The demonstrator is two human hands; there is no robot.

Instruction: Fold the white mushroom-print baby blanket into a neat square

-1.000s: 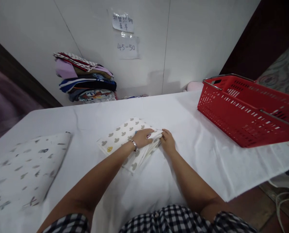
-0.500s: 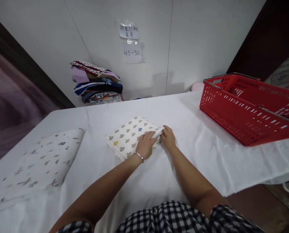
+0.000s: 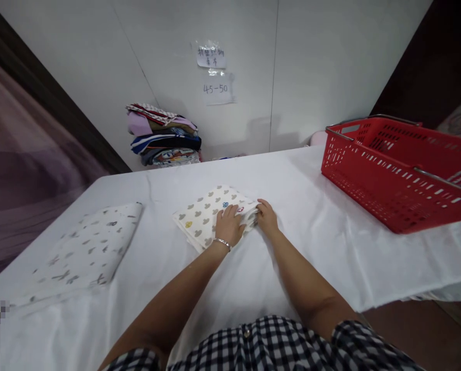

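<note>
At the far left, one sheer purplish curtain [image 3: 48, 180] hangs in soft folds beside the worktop [image 3: 303, 206], which is covered in smooth white fabric with shallow creases. Near the worktop's left edge lies one flat, folded white cloth [image 3: 95, 242], a rough four-sided shape with scattered grey and dark motifs.

Past the far edge, toward the far left corner, rises one stack of folded fabrics [image 3: 164, 136], its soft, uneven layers lilac, brown, blue-and-white and checked. Two paper signs [image 3: 218, 88] are taped one above the other on the smooth, pale wall [image 3: 315, 62]; the lower reads 45-50.

Midway between the left and right edges lies one folded mouse-print cloth [image 3: 197, 216], pale and matte, with rows of grey heads and three coloured ones: yellow, blue and red. The left hand [image 3: 229, 225], one metal bracelet [image 3: 223, 243] at its wrist, rests on top, fingers extended and slightly parted. The right hand [image 3: 267, 219] has its fingers curled around the cloth's right corner, gripping the layers there.

Toward the far right corner stands one red plastic basket [image 3: 365, 188], long and boxy, its walls pierced with slots, metal handles along its rim.
</note>
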